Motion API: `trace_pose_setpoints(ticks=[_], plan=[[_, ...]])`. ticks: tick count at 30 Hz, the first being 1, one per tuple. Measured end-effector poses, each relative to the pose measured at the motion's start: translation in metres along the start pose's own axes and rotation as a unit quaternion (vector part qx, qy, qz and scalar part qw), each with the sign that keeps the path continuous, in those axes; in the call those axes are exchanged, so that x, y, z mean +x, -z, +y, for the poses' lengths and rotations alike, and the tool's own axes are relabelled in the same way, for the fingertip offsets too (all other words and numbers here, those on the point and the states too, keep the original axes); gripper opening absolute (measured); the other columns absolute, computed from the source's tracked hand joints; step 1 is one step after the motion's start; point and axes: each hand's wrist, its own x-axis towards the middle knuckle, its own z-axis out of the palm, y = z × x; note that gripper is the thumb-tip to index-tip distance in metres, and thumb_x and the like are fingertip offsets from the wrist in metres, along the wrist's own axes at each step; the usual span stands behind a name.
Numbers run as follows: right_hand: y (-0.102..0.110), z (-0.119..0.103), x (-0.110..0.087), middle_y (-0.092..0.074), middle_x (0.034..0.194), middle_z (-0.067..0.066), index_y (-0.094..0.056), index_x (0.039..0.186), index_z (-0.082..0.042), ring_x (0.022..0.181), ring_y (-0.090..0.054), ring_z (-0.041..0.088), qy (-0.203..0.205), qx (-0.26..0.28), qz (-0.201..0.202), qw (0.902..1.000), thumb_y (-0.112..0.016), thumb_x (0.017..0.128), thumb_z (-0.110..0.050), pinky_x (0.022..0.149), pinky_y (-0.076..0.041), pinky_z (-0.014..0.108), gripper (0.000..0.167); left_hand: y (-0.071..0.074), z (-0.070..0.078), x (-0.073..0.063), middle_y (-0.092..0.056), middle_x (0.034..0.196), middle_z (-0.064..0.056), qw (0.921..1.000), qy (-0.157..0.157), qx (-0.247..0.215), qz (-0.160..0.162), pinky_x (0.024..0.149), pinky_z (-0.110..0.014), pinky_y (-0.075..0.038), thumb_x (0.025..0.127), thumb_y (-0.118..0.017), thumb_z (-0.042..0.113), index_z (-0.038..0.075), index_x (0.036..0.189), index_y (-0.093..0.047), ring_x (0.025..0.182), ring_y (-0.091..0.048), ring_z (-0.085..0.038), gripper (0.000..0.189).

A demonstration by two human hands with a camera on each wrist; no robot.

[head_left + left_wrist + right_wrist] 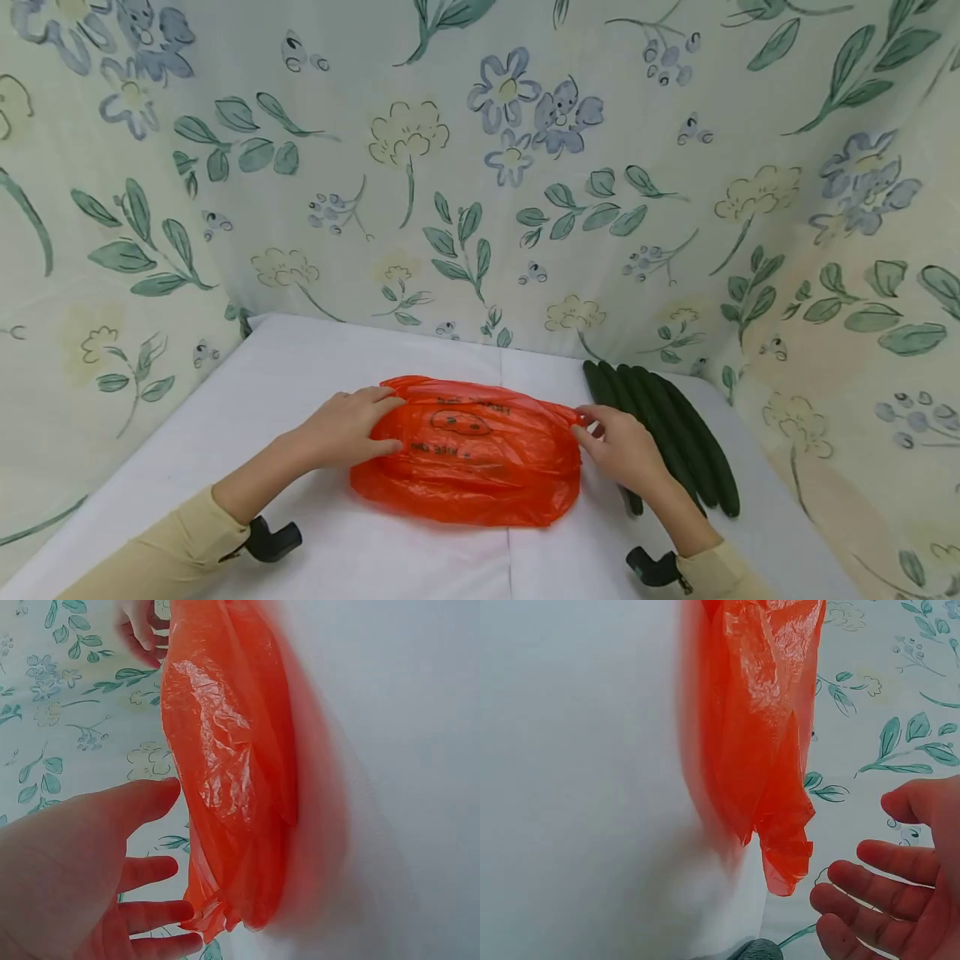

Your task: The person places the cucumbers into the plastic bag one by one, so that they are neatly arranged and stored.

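A red plastic bag [480,467] with black print and an oval drawn face lies across the middle of the white table; what it contains, if anything, is hidden. At its left end my left hand [352,429] rests with fingers spread, and in the left wrist view the fingertips [166,793] reach the bag's edge. Beside the opposite end is my right hand [622,446], its fingers loosely bent. The right wrist view has that hand [892,877] a little apart from the bag's crumpled corner [786,855], with nothing gripped.
Several long dark green cucumbers [678,433] lie side by side on the right of the table [322,358], partly behind my right hand. Floral cloth [465,167] hangs behind and at both sides. A black wrist mount [273,540] juts from my left sleeve.
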Motion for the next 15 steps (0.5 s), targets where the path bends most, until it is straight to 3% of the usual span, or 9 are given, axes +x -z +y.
trace_pose_setpoints(ticks=[7,15], plan=[[-0.004,0.015,-0.001,-0.069,0.093,0.008,-0.069,0.122,-0.010,0.073,-0.056,0.020,-0.051,0.086,0.056,0.9935,-0.068,0.095,-0.022,0.059,-0.053,0.023,0.030,-0.006,-0.009,0.010,-0.043,0.156,-0.013,1.0000,-0.005,0.004,-0.004,0.107,-0.062,-0.041,0.089,-0.072,0.049,0.018,0.145,-0.053,0.141,-0.043,-0.035,0.067],[-0.007,0.031,-0.002,-0.063,0.087,0.009,-0.059,0.135,-0.008,0.069,-0.054,0.020,-0.115,0.122,0.048,0.9847,-0.066,0.098,-0.023,0.058,-0.051,0.024,0.041,-0.011,-0.018,0.021,-0.041,0.158,-0.014,0.9993,0.011,-0.015,-0.031,0.108,-0.065,-0.040,0.087,-0.075,0.045,0.017,0.147,-0.052,0.141,-0.044,-0.038,0.069]])
